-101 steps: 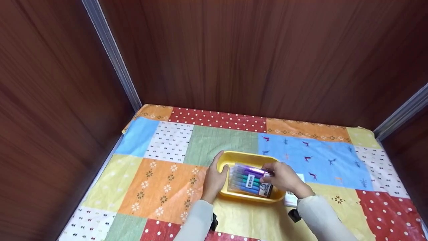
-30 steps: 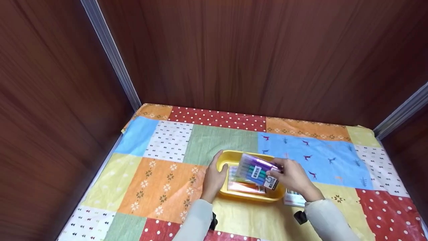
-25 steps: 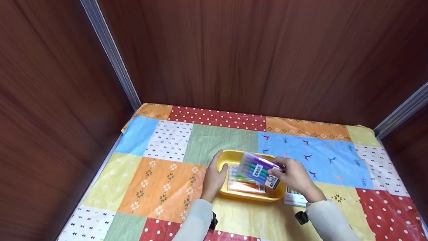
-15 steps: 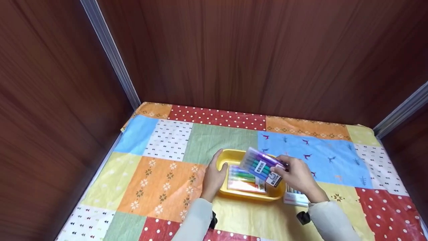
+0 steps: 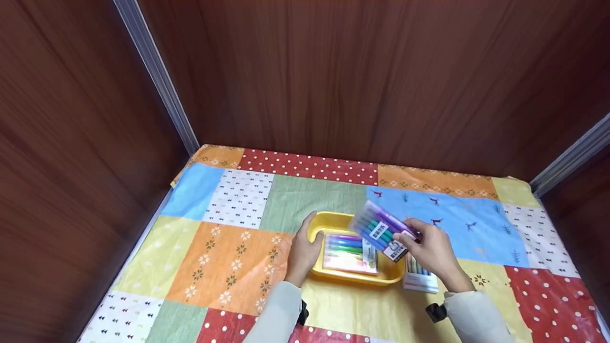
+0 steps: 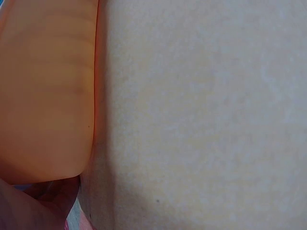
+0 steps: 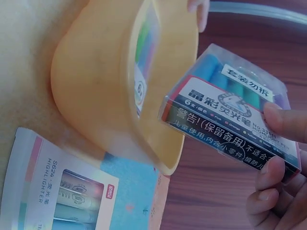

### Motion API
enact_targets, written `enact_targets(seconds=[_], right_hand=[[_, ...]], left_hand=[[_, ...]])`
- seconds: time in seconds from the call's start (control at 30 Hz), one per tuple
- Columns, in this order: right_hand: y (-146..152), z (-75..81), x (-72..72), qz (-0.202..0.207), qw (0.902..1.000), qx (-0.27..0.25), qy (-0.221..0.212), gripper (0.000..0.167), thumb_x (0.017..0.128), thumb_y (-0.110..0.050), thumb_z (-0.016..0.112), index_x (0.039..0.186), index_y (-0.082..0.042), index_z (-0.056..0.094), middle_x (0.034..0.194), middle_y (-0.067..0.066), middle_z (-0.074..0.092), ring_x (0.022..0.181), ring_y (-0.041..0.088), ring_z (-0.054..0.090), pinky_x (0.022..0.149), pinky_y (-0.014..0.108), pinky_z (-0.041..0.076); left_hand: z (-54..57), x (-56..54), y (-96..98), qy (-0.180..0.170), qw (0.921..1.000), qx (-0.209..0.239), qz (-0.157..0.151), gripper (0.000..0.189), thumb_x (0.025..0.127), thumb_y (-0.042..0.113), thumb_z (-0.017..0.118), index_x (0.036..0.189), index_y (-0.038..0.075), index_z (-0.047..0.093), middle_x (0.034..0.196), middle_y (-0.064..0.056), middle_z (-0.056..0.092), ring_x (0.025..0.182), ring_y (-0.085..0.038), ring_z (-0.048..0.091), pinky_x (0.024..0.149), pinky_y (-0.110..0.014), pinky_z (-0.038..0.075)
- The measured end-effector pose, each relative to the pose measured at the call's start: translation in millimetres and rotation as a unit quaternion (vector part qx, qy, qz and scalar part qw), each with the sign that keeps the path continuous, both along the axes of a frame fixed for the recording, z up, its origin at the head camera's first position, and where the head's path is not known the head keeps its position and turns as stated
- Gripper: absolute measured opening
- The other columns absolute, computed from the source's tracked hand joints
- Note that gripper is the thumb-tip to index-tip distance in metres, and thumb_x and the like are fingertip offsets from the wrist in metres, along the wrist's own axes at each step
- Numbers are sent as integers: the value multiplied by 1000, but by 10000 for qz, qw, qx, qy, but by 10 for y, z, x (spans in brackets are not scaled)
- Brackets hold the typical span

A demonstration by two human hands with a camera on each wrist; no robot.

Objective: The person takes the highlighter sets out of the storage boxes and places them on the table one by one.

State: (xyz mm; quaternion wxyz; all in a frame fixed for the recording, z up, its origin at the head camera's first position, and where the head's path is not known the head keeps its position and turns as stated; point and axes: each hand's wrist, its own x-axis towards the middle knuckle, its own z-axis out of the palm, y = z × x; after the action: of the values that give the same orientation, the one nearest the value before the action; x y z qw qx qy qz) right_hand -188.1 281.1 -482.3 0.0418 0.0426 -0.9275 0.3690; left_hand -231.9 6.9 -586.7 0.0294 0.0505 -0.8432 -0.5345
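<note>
The highlighter pack [image 5: 380,232] is held tilted above the right-hand part of the yellow tray [image 5: 331,221], its upper end beyond the tray's far rim; contact with the rim cannot be confirmed. Some three seconds earlier it lay inside the tray; it has since been raised and shifted toward the right edge of the tabletop [image 5: 314,195]. The lift is judged complete, the release not.

The right hand [image 5: 431,247] is clamped on the pack's labelled end, thumb on the printed face. With the pack up, a second pack [image 5: 345,247] of coloured pens is exposed, lying flat on the tray floor. The left hand [image 5: 305,250] grips the tray's left end, thumb inside the wall, unchanged; the tray appears steadied.

Just beside the tray's right end, a white highlighter box [image 5: 421,283] lies on the tabletop, more fully visible than before. Brown panelling [image 5: 333,85] stands behind the tabletop's far edge.
</note>
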Motion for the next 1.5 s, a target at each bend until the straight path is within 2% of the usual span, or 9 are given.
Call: enact_targets(seconds=[0.23,0.5,0.6,0.73,0.83,0.93,1.03,1.13,1.5], right_hand=[[47,-1,28,-175,9998,50,57,29,94,-30,72,115,-10,71,94,15,76,70,15,66,56,24,52],[154,1,59,-338,9992,176,137,29,94,-32,71,113,-10,70,91,15,74,66,15,62,52,25,48],[205,0,69,-436,9987,188,201,30,94,-35,71,112,-11,70,90,14,74,63,13,60,51,25,47],[267,-12,86,-581,9976,182,333,30,93,-35,72,111,-11,71,83,11,71,57,8,53,48,25,43],[308,-27,103,-680,9968,129,393,30,93,-34,72,112,-10,71,79,10,69,54,6,49,47,25,40],[346,-44,119,-774,9961,22,427,32,93,-33,72,114,-8,71,79,10,68,54,5,47,46,25,39],[384,-57,131,-881,9953,-80,390,35,93,-33,72,117,-7,70,80,12,68,52,5,47,44,25,40],[424,-61,145,-1002,9943,-117,333,36,93,-33,72,118,-7,70,81,12,67,52,6,47,44,26,41],[583,-76,208,-1369,9901,-177,268,33,94,-33,72,114,-6,70,86,13,68,58,5,50,48,24,43]], left_hand=[[-2,9,-10,-28,10000,34,42,60,98,23,63,151,42,42,151,-4,55,128,-31,60,100,-53,50],[2,7,-17,-65,10000,-1,11,60,97,24,64,151,43,42,151,-7,54,100,-29,66,69,-38,50],[7,13,-20,4,10000,-24,-2,60,97,25,63,151,41,42,151,-7,55,105,-29,67,76,-42,53],[14,13,-24,-1,10000,51,-48,59,98,25,63,151,41,42,151,-7,55,80,-22,64,67,-39,51],[13,10,-29,-71,9998,157,-82,59,98,25,63,150,43,42,152,-6,54,60,-17,46,55,-33,39],[9,8,-30,-66,9999,109,-69,59,98,25,63,150,42,43,152,-5,54,68,-18,53,61,-32,41],[0,11,-25,7,10000,5,-35,58,97,25,63,151,38,44,150,-5,55,96,-24,66,76,-40,51],[-7,13,-20,44,10000,-25,-22,59,97,24,63,151,35,44,150,-5,56,118,-30,65,90,-49,53],[-10,11,-12,24,9999,121,-48,59,99,23,61,152,40,41,153,-3,53,132,-32,57,105,-53,48]])
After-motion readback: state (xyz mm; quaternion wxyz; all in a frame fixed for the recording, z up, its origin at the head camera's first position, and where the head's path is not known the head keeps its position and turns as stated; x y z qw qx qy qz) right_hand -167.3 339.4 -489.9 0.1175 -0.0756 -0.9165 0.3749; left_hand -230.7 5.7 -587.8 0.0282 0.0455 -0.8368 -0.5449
